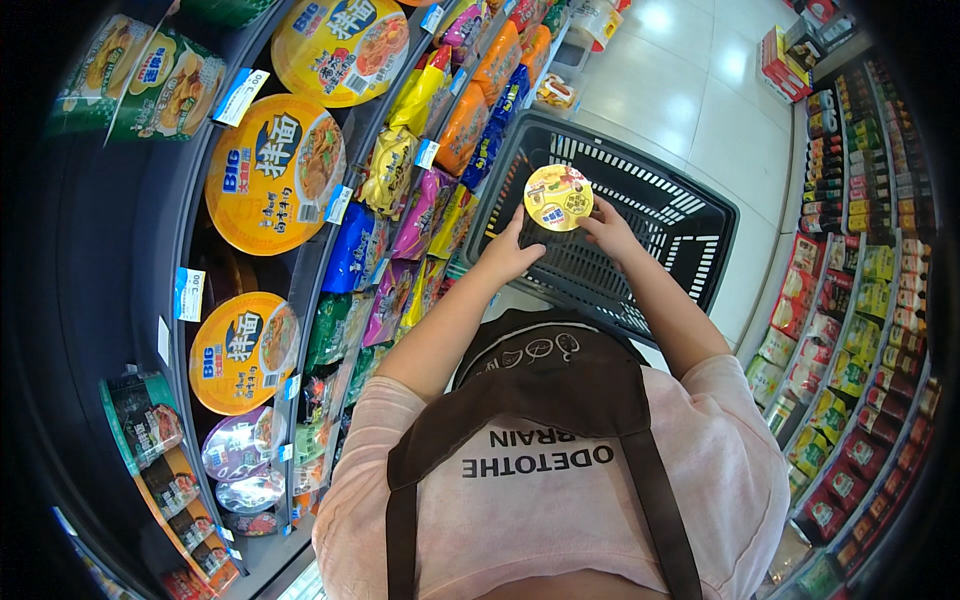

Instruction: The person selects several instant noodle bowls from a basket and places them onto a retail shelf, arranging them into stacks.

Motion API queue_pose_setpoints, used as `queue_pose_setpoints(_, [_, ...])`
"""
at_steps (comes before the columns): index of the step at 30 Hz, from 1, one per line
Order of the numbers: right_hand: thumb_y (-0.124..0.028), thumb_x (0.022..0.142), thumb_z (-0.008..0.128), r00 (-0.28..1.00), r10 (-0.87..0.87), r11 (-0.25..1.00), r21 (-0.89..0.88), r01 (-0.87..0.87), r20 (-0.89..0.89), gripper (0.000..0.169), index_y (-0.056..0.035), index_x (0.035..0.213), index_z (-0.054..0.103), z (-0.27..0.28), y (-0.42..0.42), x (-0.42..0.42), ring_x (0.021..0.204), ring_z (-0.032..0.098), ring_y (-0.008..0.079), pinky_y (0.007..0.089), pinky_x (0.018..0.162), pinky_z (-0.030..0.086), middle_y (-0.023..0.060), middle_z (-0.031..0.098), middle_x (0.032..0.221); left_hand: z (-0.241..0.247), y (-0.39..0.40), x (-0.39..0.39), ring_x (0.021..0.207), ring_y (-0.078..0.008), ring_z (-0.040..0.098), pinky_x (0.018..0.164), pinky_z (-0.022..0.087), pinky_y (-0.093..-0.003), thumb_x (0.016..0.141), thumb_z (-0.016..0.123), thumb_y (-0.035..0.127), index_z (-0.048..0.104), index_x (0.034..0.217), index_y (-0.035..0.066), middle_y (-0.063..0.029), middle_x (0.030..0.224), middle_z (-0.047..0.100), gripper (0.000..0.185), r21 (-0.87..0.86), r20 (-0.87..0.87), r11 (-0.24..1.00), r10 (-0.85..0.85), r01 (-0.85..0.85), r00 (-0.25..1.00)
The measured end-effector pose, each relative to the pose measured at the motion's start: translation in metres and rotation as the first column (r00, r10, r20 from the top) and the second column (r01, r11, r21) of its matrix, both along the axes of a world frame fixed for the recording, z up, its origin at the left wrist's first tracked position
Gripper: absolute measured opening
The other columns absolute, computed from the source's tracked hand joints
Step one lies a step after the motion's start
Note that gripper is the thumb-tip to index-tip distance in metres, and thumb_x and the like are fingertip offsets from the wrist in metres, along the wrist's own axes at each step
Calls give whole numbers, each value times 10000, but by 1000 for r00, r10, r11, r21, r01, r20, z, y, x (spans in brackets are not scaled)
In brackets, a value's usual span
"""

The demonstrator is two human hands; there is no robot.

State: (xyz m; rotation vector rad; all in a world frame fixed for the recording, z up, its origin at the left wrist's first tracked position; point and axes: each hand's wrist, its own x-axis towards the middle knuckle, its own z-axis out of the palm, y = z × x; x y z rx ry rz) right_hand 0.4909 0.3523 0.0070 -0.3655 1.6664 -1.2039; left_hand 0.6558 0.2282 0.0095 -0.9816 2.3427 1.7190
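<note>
A small round instant noodle cup with a yellow printed lid (558,198) is held over a black plastic shopping basket (697,187), lid facing up. My left hand (511,247) is at the cup's lower left side, fingers against its edge and thumb apart. My right hand (606,231) touches the cup's lower right edge with its fingers. The cup's sides and the fingertips under it are hidden. Slatted walls and floor of the basket show around and below the cup.
Shelves on the left hold large orange-lidded noodle bowls (276,174) and bagged noodles (390,171), close to the basket. A pale tiled floor (652,90) runs beyond it. Shelves of bottles and packets (855,330) line the right side.
</note>
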Motion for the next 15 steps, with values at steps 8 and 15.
queue_pose_setpoints(8, [-212,749,603,969,-60,998,-47,50,-240,655,-80,1307,286,-33,5,-8,988,502,251,318,809,417,167,481,1155,11,3,15,1141,-302,391,899,339,-306,702,604,252,70,1345,20,-265,1256,338,868,39,54,999,28,-30,998])
queue_pose_setpoints(15, [-258,727,618,781,-77,992,-126,-2,-620,666,-66,1288,315,34,-4,-7,1044,475,292,332,827,405,222,426,1195,26,7,58,1261,-323,215,993,233,-381,729,615,181,60,1351,55,-245,1352,196,843,195,-165,968,192,-158,968])
